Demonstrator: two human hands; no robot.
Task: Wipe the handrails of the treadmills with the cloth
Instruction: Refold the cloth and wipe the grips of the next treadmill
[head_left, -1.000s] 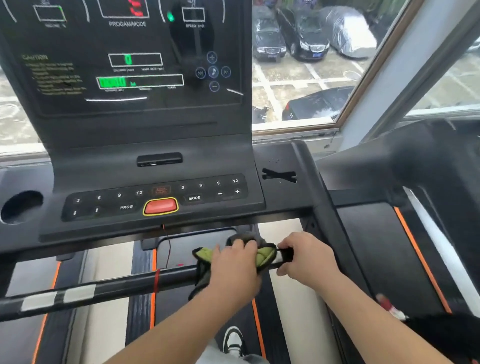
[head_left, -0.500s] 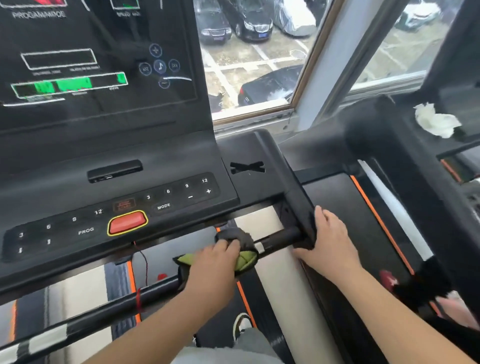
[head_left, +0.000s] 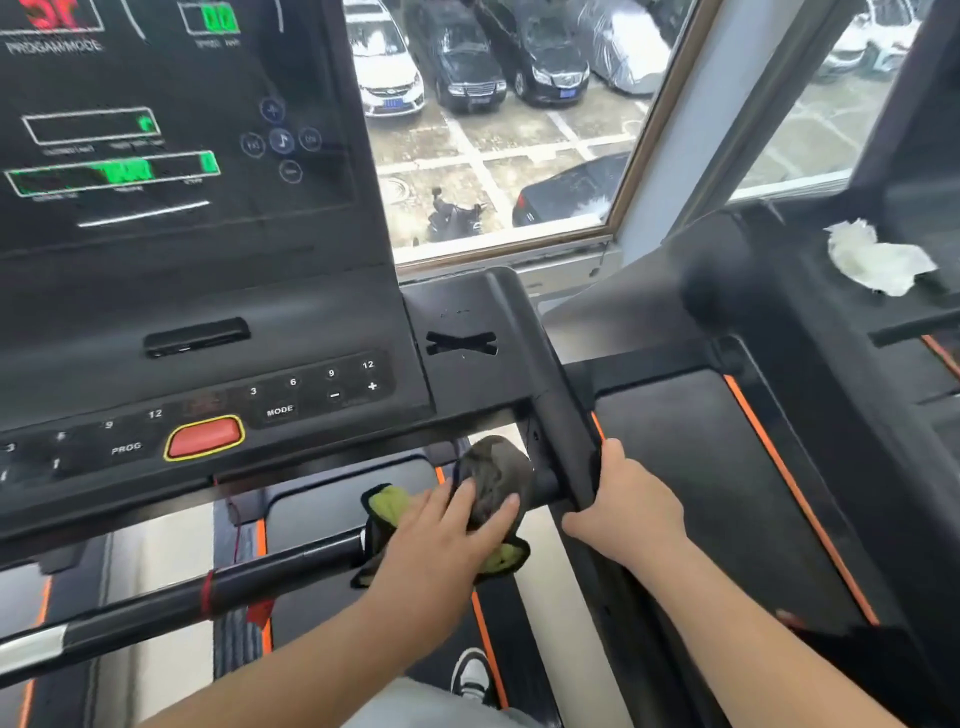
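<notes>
Two hands are busy on one treadmill, seen from the head camera looking down. I think the job is only partly done. The grey and green cloth (head_left: 496, 475) is at the right end of the long black front handrail (head_left: 285, 566), just where that bar meets the thick black side handrail (head_left: 556, 395). You cannot tell by looking which bits are already clean. My guess is that the side rails need wiping, and so does the next black treadmill (head_left: 685, 467) on the right, the one with a scrunched white tissue (head_left: 878, 260) on top. The left hand (head_left: 441, 540) reaches forward and lies on top of the cloth. Its fingers curve over the cloth and push it onto the bar, and its thumb is hidden. The cloth is wrapped round the bar, and green flaps poke out on both sides of the hand. The right hand (head_left: 631, 512) is just beside it and not touching it. It grips the side handrail, with fingers round the far edge and thumb on the near edge. Above the hands sit the black button panel (head_left: 311, 395) and its red stop button (head_left: 205, 436).
</notes>
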